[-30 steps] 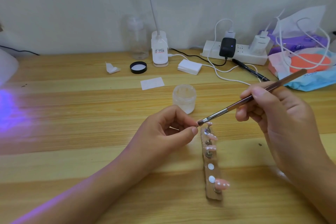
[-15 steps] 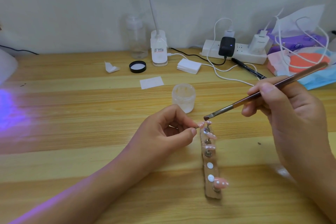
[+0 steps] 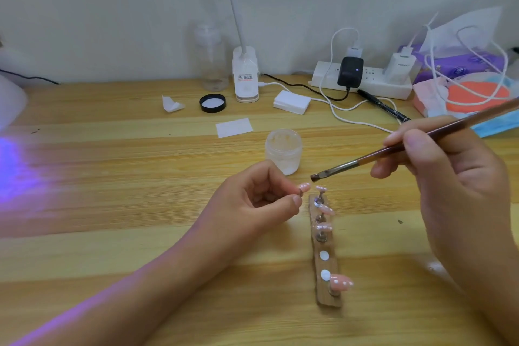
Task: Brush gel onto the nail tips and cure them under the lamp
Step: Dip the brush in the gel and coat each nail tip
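Raised slightly since before, the brown-handled brush (image 3: 365, 159) gripped in my right hand (image 3: 455, 174) hovers, seemingly clear of the pink nail tip (image 3: 304, 186) pinched in my left hand (image 3: 258, 202) beside the brown wooden holder strip (image 3: 328, 299).

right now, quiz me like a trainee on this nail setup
1. True or false: the gel jar is capped.
2. Which hand grips the brush? A left B right C neither
3. What does the left hand pinch?
Key: 1 false, the gel jar stands open. 2 B, the right hand. 3 a pink nail tip.
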{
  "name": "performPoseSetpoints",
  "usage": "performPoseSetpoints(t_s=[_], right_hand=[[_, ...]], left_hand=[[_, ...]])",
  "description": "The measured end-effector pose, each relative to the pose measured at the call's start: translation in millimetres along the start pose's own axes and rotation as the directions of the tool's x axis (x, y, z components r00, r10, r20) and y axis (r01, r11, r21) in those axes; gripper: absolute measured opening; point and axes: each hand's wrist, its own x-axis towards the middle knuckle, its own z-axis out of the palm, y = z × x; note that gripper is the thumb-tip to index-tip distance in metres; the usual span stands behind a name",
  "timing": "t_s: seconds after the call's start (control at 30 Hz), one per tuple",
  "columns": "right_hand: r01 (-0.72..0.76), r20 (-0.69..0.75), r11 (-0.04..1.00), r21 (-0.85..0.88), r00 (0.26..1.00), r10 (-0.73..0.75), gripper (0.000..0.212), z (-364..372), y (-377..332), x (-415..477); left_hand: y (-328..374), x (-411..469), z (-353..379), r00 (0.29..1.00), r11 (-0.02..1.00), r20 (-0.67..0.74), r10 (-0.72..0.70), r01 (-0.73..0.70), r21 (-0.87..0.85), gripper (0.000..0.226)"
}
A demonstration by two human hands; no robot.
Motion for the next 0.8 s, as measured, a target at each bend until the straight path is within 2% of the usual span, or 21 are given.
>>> performPoseSetpoints(t_s=[0.1,0.2,0.37,0.47,0.53,0.63,0.73,0.8], right_hand=[[-0.028,0.024,0.999,0.042,0.999,0.027,0.016,2,-1,-1],[-0.051,0.051,0.999,0.013,0.997,0.05,0.012,1,-1,-2],[-0.071,0.013,0.997,-0.02,0.997,0.071,0.009,-2,4,2],[-0.079,0.001,0.996,-0.033,0.997,0.079,0.009,-5,6,4],[-0.07,0.016,0.996,-0.061,0.997,0.072,0.012,-7,9,5],[0.01,0.115,0.968,-0.25,0.993,0.019,0.018,-12,16,7],[0.212,0.298,0.803,-0.557,0.954,-0.045,0.034,-17,29,6],[0.281,0.374,0.708,-0.648,0.927,-0.026,0.041,-19,35,7]], left_hand=[[0,-1,0,1.0,1.0,0.006,-0.004,0.004,-0.005,0.011],[1,0,-1,1.0,1.0,0.018,-0.008,0.008,-0.015,0.009],[2,0,-2,0.999,0.997,0.026,0.024,-0.021,-0.079,0.005],[5,-6,-1,0.994,0.993,0.022,0.108,-0.107,-0.052,0.005],[6,-13,1,0.975,0.972,0.034,0.221,-0.223,0.07,0.004],[9,-21,3,0.935,0.908,0.131,0.33,-0.352,0.226,0.005],[8,-22,3,0.899,0.815,0.222,0.376,-0.435,0.382,0.005],[5,-21,3,0.887,0.756,0.261,0.382,-0.462,0.464,0.006]])
